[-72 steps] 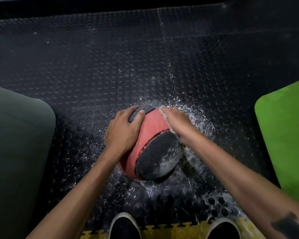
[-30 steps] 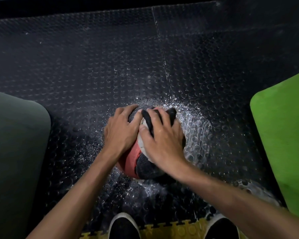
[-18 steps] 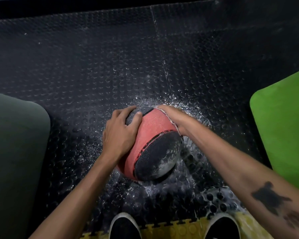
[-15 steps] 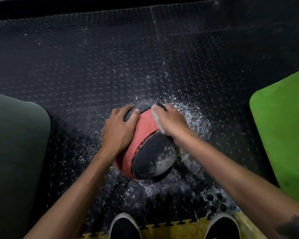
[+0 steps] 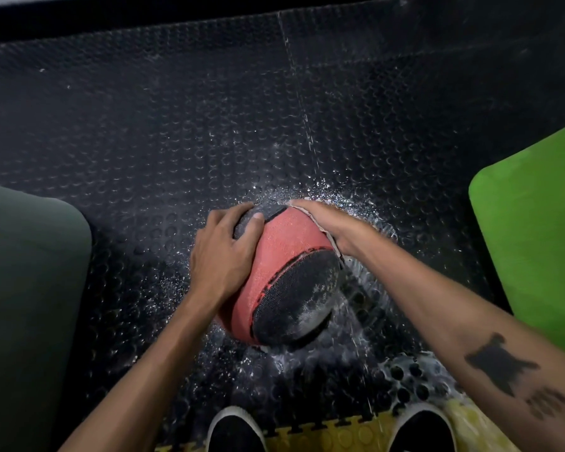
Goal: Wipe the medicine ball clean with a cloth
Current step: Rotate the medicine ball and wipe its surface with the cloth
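Observation:
A red and black medicine ball (image 5: pixel 287 256) sits on the wet, studded black floor mat (image 5: pixel 177 125) in front of me. My left hand (image 5: pixel 222 252) grips its left side, fingers spread over the black panel at the top. My right hand (image 5: pixel 330 223) lies along the ball's upper right side and presses a pale cloth (image 5: pixel 320 226) against it. Only a thin edge of the cloth shows under the palm. The black panel facing me carries whitish streaks.
Water is splashed on the mat around the ball. A dark green pad (image 5: pixel 23 305) lies at the left and a bright green pad (image 5: pixel 535 239) at the right. My two black shoes (image 5: pixel 235 432) stand on a yellow mat edge (image 5: pixel 333 435) at the bottom.
My right hand with the cloth has slid from the ball's top down onto its right side. The left hand keeps its hold and the ball has hardly moved.

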